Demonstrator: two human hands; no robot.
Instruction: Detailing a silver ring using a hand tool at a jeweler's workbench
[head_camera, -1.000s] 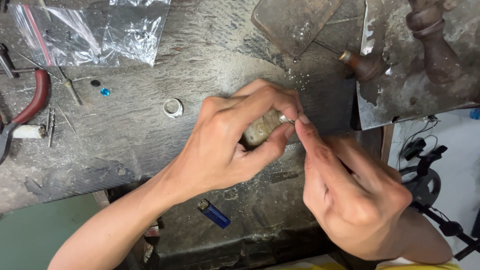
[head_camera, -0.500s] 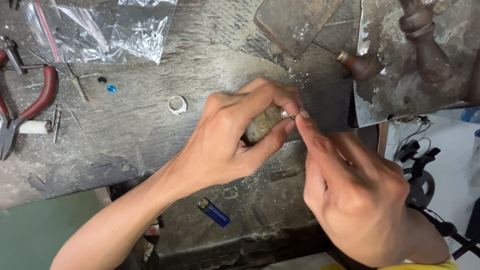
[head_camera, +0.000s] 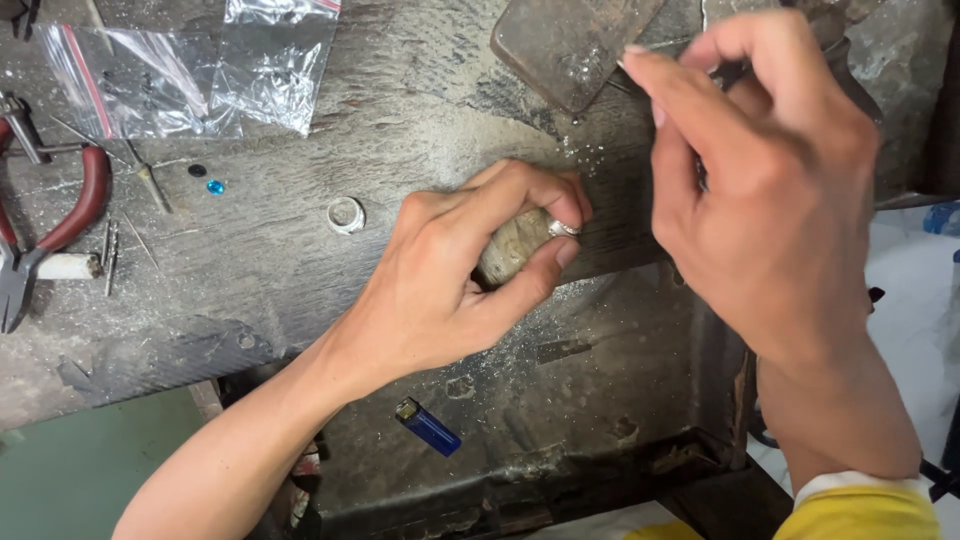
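Wooden block (head_camera: 510, 248) gripped by left hand (head_camera: 450, 270) fingers; right hand (head_camera: 760, 190) raised, fingers pinched; ring (head_camera: 346, 214), lighter (head_camera: 428, 427) nearby.

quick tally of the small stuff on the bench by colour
Silver metal ring: 2, one loose on the bench, one in the left hand's grip
Blue: 2, round gem, plastic lighter
Red-handled pliers: 1
Clear plastic bags: 2
Total: 7

Worn grey bench (head_camera: 300, 250) carries: silver ring (head_camera: 346, 215), small blue gem (head_camera: 215, 187), clear plastic bags (head_camera: 200, 70), red-handled pliers (head_camera: 50, 235). Blue lighter (head_camera: 428, 427) lies on the lower tray.
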